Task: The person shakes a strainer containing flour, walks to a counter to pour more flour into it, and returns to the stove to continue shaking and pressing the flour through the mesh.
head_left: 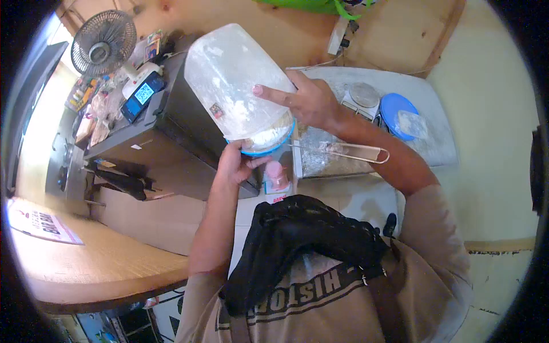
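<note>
A translucent plastic container, dusted with white powder, is tilted with its blue-rimmed end downward. White powder has gathered near that blue rim. My left hand grips the rim from below, thumb and fingers on either side. Against the container's right side, my right hand holds on with two fingers stretched along the wall; its thumb is hidden. From the rim a long wire loop handle, like a strainer's, reaches right below my right forearm. What it joins is hidden.
On the powder-dusted table are a scale and a blue lid with a clear bag. A pink-topped bottle stands below my hands. Left, a dark cabinet carries a phone and fan.
</note>
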Available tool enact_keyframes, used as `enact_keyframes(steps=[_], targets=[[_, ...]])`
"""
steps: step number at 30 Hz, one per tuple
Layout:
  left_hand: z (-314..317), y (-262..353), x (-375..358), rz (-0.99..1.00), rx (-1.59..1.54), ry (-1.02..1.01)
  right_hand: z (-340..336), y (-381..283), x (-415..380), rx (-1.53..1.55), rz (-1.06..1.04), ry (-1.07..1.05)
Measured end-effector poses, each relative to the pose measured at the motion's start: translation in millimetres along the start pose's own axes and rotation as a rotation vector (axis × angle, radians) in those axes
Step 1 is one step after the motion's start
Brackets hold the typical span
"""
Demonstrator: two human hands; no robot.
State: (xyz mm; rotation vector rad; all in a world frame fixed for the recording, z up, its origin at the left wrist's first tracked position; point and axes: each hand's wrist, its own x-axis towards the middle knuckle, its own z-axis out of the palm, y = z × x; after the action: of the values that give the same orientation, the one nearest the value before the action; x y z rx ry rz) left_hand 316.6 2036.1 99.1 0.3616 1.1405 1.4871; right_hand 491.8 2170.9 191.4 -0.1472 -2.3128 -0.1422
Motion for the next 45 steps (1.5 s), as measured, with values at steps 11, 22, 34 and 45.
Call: enact_keyframes(steps=[11, 22, 34, 45], targets=[[31, 18, 2, -0.003, 0.019, -0.072, -31, 27, 19, -0.036, -0.187, 0.331], [30, 20, 8, 0.042, 0.034, -0.135, -29, 20, 10, -0.124, -0.156, 0.024], [34, 20, 6, 0.065, 0.05, -0.107, -17, 16, 2, -0.076, -0.082, 0.042], [4, -20, 11, -0.042, 0.017, -0.014, 14, 109, 19, 0.482, 0.738, 0.117]])
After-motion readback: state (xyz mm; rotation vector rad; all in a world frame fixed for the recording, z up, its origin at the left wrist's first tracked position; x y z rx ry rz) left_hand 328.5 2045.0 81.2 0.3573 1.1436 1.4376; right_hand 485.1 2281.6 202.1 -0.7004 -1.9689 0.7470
